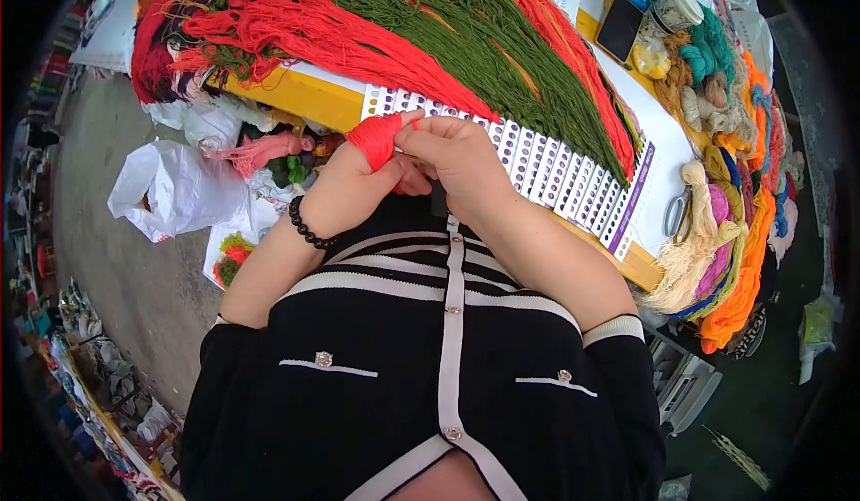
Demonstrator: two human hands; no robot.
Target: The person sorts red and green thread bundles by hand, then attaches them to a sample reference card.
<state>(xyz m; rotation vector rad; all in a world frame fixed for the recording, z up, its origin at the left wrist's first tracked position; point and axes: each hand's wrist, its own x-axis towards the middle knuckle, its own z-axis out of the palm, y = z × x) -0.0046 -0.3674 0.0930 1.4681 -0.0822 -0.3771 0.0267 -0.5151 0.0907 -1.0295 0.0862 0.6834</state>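
Observation:
Red yarn (375, 141) is wound around the fingers of my left hand (351, 181), which wears a black bead bracelet. My right hand (461, 156) meets it at the front, thumb and forefinger pinched on a bit of the same red yarn. Both hands are held above the near edge of the yellow-edged table (291, 100). Just beyond them lie long red strands (349, 39) and dark green strands (466, 48), spread over white cards with rows of holes (555, 171).
On the right are scissors (678, 215), cream yarn (694, 254), orange yarn (743, 277) and other coloured skeins. A phone (619, 27) lies near a cup (677, 8) at the back right. A white plastic bag (184, 192) stands at the left.

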